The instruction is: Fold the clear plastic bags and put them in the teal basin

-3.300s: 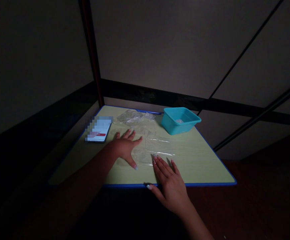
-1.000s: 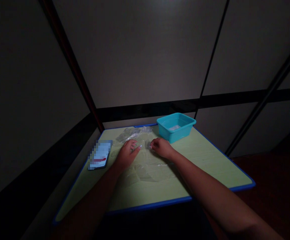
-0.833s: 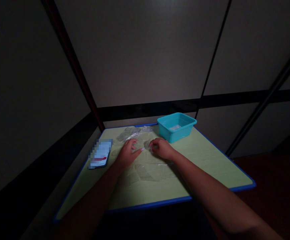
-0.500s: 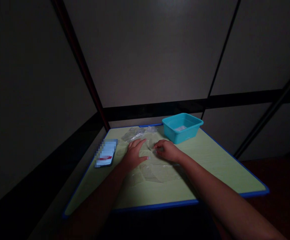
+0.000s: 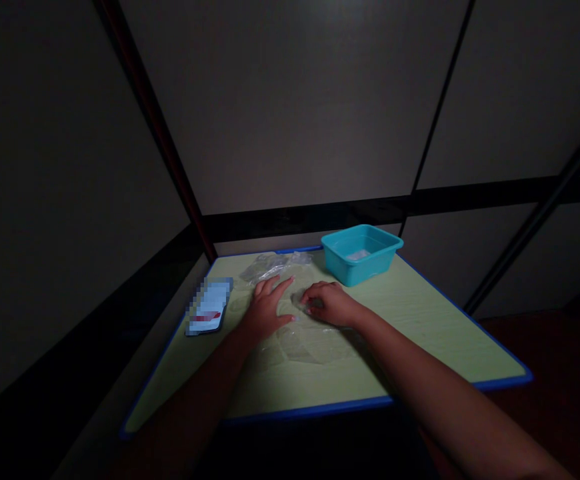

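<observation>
A thin clear plastic bag point(image 5: 303, 343) is spread over the light green table point(image 5: 435, 333) in front of me. My left hand point(image 5: 267, 312) rests on its left part, fingers apart and thumb pointing right. From the right, my right hand point(image 5: 331, 304) has its fingers curled and pinched on a raised fold of the clear plastic, just right of the left hand. The fingertips are partly hidden in shadow. More crumpled clear plastic point(image 5: 265, 267) lies beyond the left hand; whether it is part of the same sheet I cannot tell.
A turquoise plastic basket point(image 5: 363, 270) with something whitish inside stands at the back right. At the left edge lies a phone point(image 5: 209, 310) with a lit, partly blurred screen. The table has a blue rim, and panelled walls point(image 5: 300, 133) rise behind and to the left.
My right hand has moved slightly left, closer to the left hand, bringing the fold of plastic with it. The left hand stays spread in place. The whole view has shifted a little.
</observation>
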A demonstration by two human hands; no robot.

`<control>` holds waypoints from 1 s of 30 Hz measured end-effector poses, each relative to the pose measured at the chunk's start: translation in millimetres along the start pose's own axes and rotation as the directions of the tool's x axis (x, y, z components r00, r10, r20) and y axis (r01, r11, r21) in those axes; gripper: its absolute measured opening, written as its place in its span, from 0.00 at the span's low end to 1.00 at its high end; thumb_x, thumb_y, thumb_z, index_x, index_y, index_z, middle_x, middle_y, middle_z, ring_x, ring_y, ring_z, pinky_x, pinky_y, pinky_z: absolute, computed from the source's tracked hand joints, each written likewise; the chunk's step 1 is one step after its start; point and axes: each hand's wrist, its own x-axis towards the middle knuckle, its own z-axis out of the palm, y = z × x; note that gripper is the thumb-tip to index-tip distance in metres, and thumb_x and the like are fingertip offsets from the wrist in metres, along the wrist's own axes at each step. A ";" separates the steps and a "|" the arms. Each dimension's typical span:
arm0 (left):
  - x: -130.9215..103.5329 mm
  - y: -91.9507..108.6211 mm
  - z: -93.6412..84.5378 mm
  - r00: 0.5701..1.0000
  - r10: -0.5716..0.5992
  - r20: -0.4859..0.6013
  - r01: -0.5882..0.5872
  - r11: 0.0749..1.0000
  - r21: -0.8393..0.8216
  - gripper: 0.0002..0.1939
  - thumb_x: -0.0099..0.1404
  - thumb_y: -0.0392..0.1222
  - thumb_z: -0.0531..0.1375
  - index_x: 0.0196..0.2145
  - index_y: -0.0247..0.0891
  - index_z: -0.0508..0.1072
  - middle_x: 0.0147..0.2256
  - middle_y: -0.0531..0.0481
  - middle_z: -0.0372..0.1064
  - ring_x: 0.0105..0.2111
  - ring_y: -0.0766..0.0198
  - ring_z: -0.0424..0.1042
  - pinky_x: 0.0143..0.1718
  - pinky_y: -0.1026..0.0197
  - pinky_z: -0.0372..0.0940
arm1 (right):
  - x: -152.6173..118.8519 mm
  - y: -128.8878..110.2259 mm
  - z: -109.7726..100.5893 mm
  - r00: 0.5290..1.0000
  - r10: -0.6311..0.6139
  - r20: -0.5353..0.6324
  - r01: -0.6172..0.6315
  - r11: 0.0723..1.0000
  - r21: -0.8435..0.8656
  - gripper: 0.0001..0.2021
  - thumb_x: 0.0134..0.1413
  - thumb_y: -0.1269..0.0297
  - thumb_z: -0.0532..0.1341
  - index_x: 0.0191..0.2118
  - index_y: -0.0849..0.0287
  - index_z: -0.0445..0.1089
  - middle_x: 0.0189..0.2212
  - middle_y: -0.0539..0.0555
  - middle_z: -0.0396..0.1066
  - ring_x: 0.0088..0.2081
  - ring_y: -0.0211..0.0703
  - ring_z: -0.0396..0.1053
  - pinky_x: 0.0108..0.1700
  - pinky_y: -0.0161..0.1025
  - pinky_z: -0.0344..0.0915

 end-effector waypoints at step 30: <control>4.6 5.3 -1.9 0.991 0.117 -0.059 -0.123 0.988 -0.091 0.04 0.55 0.38 0.62 0.26 0.45 0.78 0.43 0.50 0.69 0.51 0.53 0.58 0.54 0.48 0.55 | -1.8 15.6 -17.3 0.983 0.173 0.056 -0.170 0.984 -0.057 0.09 0.42 0.76 0.60 0.34 0.61 0.69 0.29 0.52 0.70 0.29 0.37 0.64 0.30 0.30 0.54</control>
